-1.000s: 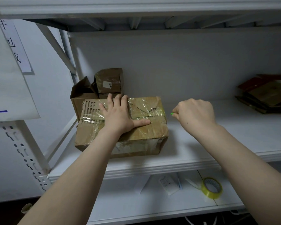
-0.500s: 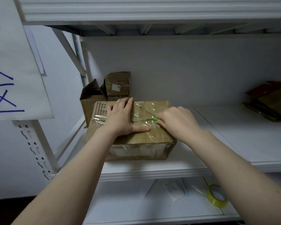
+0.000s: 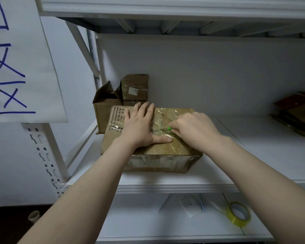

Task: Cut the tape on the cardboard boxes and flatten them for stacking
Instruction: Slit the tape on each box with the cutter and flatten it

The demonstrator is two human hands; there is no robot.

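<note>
Head view: the taped box [image 3: 157,162] sits on the shelf [image 3: 253,164], long axis running left to right; the left hand [image 3: 139,127] lies flat on its top, fingers straight, thumb stretched along the tape seam; the right hand [image 3: 195,131] is curled round a green cutter [image 3: 169,128], whose tip meets the seam just right of that thumb, so the cut likely has to run rightward, away from the left hand.

Count: one taped box; behind it one open box [image 3: 104,111] and one small box [image 3: 135,87] atop another, mostly hidden; one cutter; one tape roll [image 3: 239,213] below; one flattened cardboard pile [image 3: 296,113] far right.
</note>
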